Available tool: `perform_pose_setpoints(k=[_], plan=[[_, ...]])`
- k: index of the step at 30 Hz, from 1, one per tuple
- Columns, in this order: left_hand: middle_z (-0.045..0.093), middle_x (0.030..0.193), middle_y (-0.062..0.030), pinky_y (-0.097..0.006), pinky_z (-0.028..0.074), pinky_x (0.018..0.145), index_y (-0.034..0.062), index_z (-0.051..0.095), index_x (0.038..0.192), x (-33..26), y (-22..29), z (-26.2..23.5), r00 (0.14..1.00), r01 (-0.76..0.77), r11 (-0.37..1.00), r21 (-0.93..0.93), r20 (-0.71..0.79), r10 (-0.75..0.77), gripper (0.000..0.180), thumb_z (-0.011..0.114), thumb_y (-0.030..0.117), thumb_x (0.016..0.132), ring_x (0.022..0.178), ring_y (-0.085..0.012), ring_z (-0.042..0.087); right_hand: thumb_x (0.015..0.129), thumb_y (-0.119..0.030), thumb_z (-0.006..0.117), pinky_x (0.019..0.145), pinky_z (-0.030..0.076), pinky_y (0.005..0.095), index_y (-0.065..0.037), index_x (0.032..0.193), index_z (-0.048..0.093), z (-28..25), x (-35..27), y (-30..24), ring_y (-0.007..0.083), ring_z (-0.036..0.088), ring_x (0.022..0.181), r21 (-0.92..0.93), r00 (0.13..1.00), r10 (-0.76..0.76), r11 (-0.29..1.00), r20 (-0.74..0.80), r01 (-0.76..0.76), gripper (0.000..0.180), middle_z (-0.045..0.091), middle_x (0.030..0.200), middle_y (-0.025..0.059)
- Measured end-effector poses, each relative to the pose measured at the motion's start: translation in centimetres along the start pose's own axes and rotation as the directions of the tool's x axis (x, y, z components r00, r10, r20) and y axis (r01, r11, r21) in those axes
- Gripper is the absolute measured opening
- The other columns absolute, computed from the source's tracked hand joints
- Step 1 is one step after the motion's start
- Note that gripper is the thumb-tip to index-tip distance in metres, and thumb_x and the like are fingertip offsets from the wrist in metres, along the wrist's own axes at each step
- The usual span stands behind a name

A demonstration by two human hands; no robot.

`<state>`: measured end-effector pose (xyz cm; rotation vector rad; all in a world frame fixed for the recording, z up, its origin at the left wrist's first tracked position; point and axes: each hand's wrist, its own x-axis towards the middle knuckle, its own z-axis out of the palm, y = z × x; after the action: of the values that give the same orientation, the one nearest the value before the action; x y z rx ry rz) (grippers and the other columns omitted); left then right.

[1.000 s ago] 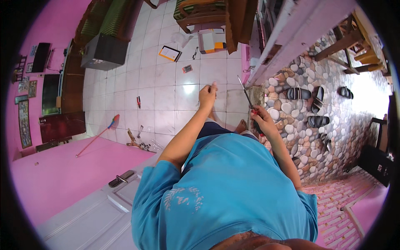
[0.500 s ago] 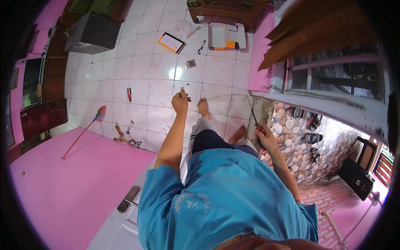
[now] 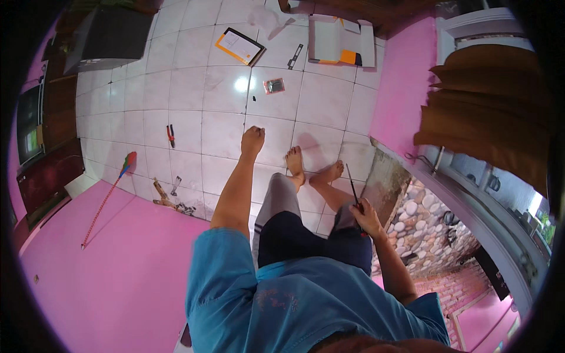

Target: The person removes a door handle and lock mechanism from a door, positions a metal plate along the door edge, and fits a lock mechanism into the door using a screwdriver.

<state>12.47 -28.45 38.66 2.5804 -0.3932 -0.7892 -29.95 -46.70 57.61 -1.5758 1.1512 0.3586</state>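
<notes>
My left hand (image 3: 253, 141) reaches out over the tiled floor with its fingers curled closed. Whatever it may hold is too small or hidden to make out. Low on the right, beside my knee, my right hand (image 3: 368, 219) grips a screwdriver (image 3: 351, 181) by its red and black handle, the long thin shaft pointing up and away. A small black piece (image 3: 254, 98) lies on the tiles beyond my left hand. Farther off are a small clear packet (image 3: 273, 86) and a flat metal plate with cutouts (image 3: 295, 56).
An opened carton (image 3: 323, 38) and an orange-edged flat box (image 3: 240, 47) lie at the far side. Red-handled pliers (image 3: 170, 136), a colourful duster (image 3: 126, 165) and wood and metal scraps (image 3: 165, 194) are leftward. A pink wall (image 3: 406, 88) and stone-patterned floor (image 3: 421, 212) are rightward.
My view has shifted rightward. My right foot has come from the threshold onto the tiles beside my left foot. The screwdriver has come in toward my knee; my left fingers look more curled.
</notes>
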Motion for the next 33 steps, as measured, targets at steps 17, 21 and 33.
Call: perform_pose_setpoints(k=[17, 21, 33], plan=[[0.063, 0.116, -0.0201, -0.047, 0.054, 0.088, 0.0014, 0.065, 0.114, 34.2, 5.2, 27.4, 0.841, -0.353, 0.916, 0.190, -0.364, 0.399, 0.043, 0.074, 0.031, 0.085, 0.107, -0.0376, 0.063, 0.091, -0.023, 0.069, 0.062, 0.051, 0.0406, -0.003, 0.099, 0.056, 5.8, 28.3, 17.3, 0.0308, 0.065, 0.065, -0.029, 0.954, -0.110, 0.994, -0.278, 0.106, 0.025, 0.062, 0.073, 0.0149], [0.060, 0.118, -0.0189, -0.049, 0.055, 0.088, 0.0020, 0.065, 0.115, 39.1, 5.8, 29.9, 0.911, -0.196, 0.968, 0.154, -0.336, 0.238, 0.044, 0.071, 0.034, 0.086, 0.109, -0.0405, 0.059, 0.091, -0.022, 0.068, 0.060, 0.048, 0.0378, -0.003, 0.102, 0.055, 5.8, 30.2, 16.4, 0.0236, 0.061, 0.063, -0.239, 0.928, -0.234, 0.957, -0.289, 0.166, 0.025, 0.059, 0.068, 0.0118], [0.069, 0.099, -0.0281, -0.049, 0.055, 0.087, -0.0040, 0.071, 0.091, 43.6, 6.5, 29.6, 0.896, -0.255, 0.911, 0.323, -0.275, 0.348, 0.030, 0.064, 0.024, 0.082, 0.094, -0.0419, 0.069, 0.090, -0.026, 0.067, 0.066, 0.051, 0.0440, -0.001, 0.101, 0.057, 5.7, 27.5, 14.0, 0.0376, 0.065, 0.071, -0.122, 0.953, -0.054, 0.992, -0.297, 0.018, 0.029, 0.064, 0.076, 0.0187]])
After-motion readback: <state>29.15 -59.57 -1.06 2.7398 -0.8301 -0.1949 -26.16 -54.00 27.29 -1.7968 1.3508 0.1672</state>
